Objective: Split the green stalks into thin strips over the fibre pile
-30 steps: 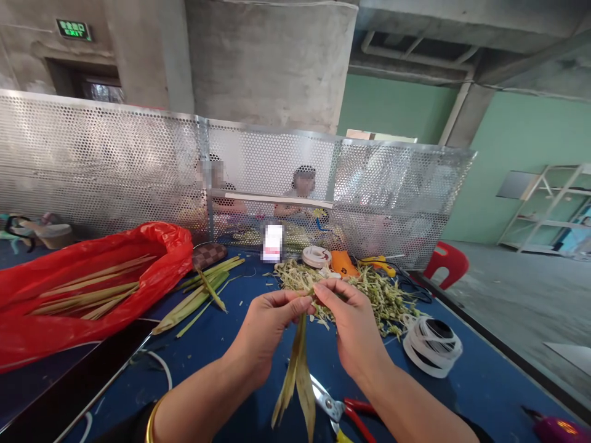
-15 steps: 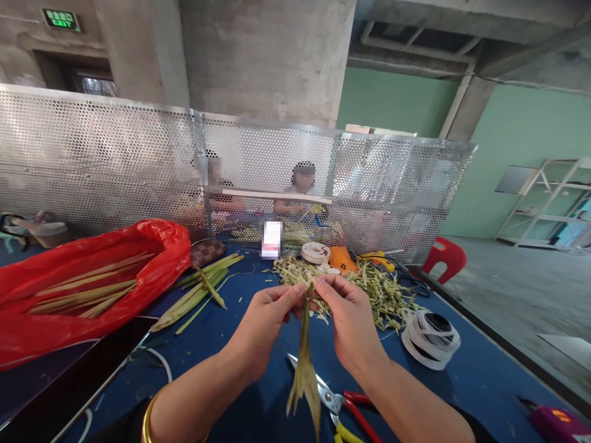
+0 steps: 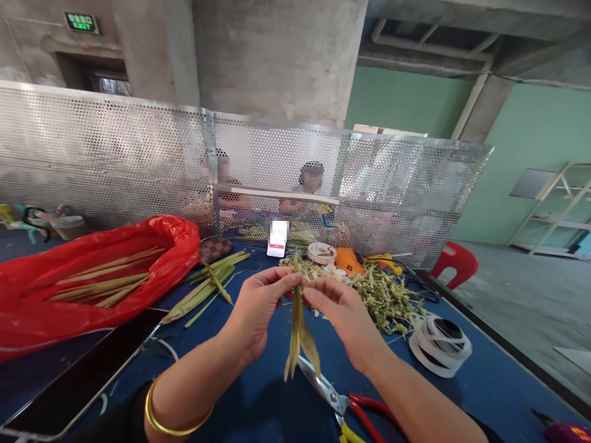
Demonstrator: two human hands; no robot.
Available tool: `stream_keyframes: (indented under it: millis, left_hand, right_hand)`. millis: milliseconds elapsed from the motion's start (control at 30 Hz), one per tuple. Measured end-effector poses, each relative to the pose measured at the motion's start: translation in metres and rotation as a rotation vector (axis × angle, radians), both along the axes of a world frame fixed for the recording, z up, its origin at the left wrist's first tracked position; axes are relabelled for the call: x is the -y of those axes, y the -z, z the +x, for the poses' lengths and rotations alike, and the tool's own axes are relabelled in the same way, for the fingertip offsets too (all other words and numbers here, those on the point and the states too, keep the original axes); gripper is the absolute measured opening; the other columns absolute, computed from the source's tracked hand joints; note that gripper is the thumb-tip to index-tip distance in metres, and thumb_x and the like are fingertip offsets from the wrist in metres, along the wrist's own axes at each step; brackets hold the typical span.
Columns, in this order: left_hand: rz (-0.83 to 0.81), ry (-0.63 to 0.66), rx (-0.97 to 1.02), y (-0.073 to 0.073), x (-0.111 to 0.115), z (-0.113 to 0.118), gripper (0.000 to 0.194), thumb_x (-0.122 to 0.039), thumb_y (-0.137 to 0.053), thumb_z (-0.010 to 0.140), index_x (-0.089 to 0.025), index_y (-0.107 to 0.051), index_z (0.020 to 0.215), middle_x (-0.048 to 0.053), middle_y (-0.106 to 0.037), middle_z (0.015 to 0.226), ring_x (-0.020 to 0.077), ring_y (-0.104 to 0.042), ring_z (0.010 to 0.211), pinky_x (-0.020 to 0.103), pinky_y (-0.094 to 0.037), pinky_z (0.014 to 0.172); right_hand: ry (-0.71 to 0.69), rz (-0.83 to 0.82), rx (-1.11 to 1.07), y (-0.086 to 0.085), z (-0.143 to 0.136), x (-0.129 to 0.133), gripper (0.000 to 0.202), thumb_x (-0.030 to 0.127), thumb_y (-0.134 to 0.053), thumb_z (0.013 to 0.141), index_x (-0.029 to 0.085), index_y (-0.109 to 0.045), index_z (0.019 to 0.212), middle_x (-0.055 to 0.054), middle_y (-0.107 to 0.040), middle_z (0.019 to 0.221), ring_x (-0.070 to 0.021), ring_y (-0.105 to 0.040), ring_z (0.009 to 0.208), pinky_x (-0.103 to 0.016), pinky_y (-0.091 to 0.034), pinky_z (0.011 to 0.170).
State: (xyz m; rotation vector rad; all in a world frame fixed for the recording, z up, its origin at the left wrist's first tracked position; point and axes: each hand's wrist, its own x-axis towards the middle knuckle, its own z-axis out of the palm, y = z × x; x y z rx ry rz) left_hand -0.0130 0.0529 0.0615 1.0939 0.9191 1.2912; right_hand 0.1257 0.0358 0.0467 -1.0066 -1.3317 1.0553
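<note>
My left hand [image 3: 258,307] pinches a greenish-brown corn husk [image 3: 295,335] between thumb and fingertips near its top. The husk hangs down over the table, split into several pointed tails. My right hand [image 3: 339,311] grips the same husk from the other side, its thumb and fingers closed at the husk's edge; exactly where they touch is partly hidden. Below the hands lies a pair of shears [image 3: 330,394] with red and yellow handles, blades apart. Behind them spreads a pile of knotted husk pieces [image 3: 392,298].
On the left, a red plastic bag [image 3: 28,277] holds long husk strips, with loose husks [image 3: 198,298] beside it. A dark tablet-like panel [image 3: 87,369] lies in front. To the right stands a white ribbon roll [image 3: 441,347]. A phone [image 3: 277,239] and perforated partition [image 3: 392,184] are behind; people sit beyond.
The husk has shifted in my fingers, its upper end now poking above my left thumb and its tails separated. My right hand has lowered slightly. The camera view has turned a little left.
</note>
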Motion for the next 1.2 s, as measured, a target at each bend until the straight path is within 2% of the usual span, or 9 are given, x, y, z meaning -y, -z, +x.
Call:
stream_keyframes:
  millis: [100, 200, 333, 500, 600, 700, 800, 933, 1200]
  left_hand:
    - [0.005, 0.008, 0.026, -0.001, 0.0, -0.001, 0.015, -0.028, -0.075, 0.063, -0.016, -0.067, 0.065, 0.0, -0.062, 0.067, 0.0083, -0.045, 0.058, 0.021, -0.033, 0.055]
    - [0.02, -0.038, 0.009, -0.001, 0.0, -0.001, 0.012, -0.024, -0.076, 0.061, -0.016, -0.068, 0.064, -0.001, -0.061, 0.066, 0.0075, -0.046, 0.058, 0.02, -0.034, 0.055]
    - [0.036, -0.068, -0.03, -0.001, -0.002, -0.001, 0.01, -0.022, -0.076, 0.061, -0.016, -0.068, 0.062, -0.002, -0.062, 0.066, 0.0074, -0.049, 0.061, 0.019, -0.036, 0.058]
    - [0.031, -0.044, -0.049, 0.0, -0.003, -0.003, 0.01, -0.024, -0.074, 0.063, -0.017, -0.068, 0.064, -0.002, -0.063, 0.066, 0.0084, -0.052, 0.063, 0.019, -0.038, 0.059]
    - [0.029, -0.046, -0.065, 0.001, -0.004, -0.004, 0.01, -0.025, -0.073, 0.065, -0.016, -0.068, 0.065, -0.002, -0.063, 0.065, 0.0078, -0.051, 0.061, 0.019, -0.037, 0.057]
    - [0.024, -0.035, -0.05, 0.003, -0.005, -0.003, 0.011, -0.025, -0.074, 0.065, -0.016, -0.067, 0.066, -0.002, -0.062, 0.064, 0.007, -0.05, 0.059, 0.018, -0.037, 0.056]
    - [-0.009, 0.021, -0.006, 0.006, -0.005, -0.001, 0.013, -0.025, -0.074, 0.065, -0.015, -0.066, 0.066, -0.002, -0.06, 0.063, 0.0061, -0.048, 0.056, 0.018, -0.036, 0.054]
    - [-0.04, 0.054, 0.016, 0.009, -0.004, 0.001, 0.013, -0.024, -0.075, 0.065, -0.014, -0.066, 0.064, -0.002, -0.06, 0.062, 0.0044, -0.045, 0.052, 0.017, -0.033, 0.051]
    - [-0.184, 0.195, 0.064, 0.008, -0.005, 0.0, 0.021, -0.034, -0.076, 0.064, -0.015, -0.07, 0.072, 0.001, -0.065, 0.068, 0.0091, -0.055, 0.059, 0.02, -0.04, 0.058]
  right_hand:
    - [0.039, 0.058, 0.244, 0.005, -0.004, 0.002, 0.014, 0.03, -0.065, 0.073, 0.017, -0.06, 0.068, 0.002, -0.056, 0.062, -0.0124, -0.05, 0.059, -0.025, -0.04, 0.057]
    - [0.111, 0.203, 0.429, 0.006, -0.004, 0.005, 0.014, 0.025, -0.057, 0.079, 0.018, -0.06, 0.067, 0.002, -0.054, 0.061, -0.0125, -0.049, 0.059, -0.024, -0.038, 0.055]
    - [0.14, 0.33, 0.552, 0.003, -0.001, 0.009, 0.015, 0.019, -0.051, 0.08, 0.019, -0.061, 0.069, 0.0, -0.056, 0.065, -0.0135, -0.052, 0.062, -0.024, -0.04, 0.058]
    - [0.184, 0.362, 0.673, 0.002, 0.005, 0.009, 0.016, 0.02, -0.048, 0.083, 0.019, -0.057, 0.071, 0.0, -0.055, 0.063, -0.0129, -0.05, 0.057, -0.024, -0.037, 0.053]
    - [0.149, 0.245, 0.585, 0.001, 0.005, 0.008, 0.016, 0.026, -0.044, 0.087, 0.02, -0.053, 0.075, 0.0, -0.057, 0.064, -0.0121, -0.05, 0.054, -0.023, -0.037, 0.05]
    - [-0.029, 0.061, 0.328, 0.001, 0.001, 0.006, 0.017, 0.033, -0.044, 0.088, 0.02, -0.05, 0.078, 0.001, -0.058, 0.068, -0.0114, -0.053, 0.052, -0.024, -0.042, 0.051]
    - [-0.07, -0.035, 0.227, 0.002, -0.002, 0.004, 0.024, 0.039, -0.05, 0.085, 0.02, -0.048, 0.071, 0.005, -0.046, 0.056, -0.0085, -0.041, 0.042, -0.021, -0.033, 0.042]
    - [0.095, 0.121, 0.362, 0.0, 0.005, 0.002, 0.028, 0.035, -0.051, 0.085, 0.019, -0.05, 0.063, 0.006, -0.035, 0.052, -0.0087, -0.032, 0.047, -0.021, -0.025, 0.043]
    - [0.195, 0.392, 0.594, -0.005, 0.013, 0.003, 0.022, 0.025, -0.049, 0.088, 0.018, -0.058, 0.069, 0.002, -0.047, 0.06, -0.0112, -0.042, 0.056, -0.022, -0.032, 0.052]
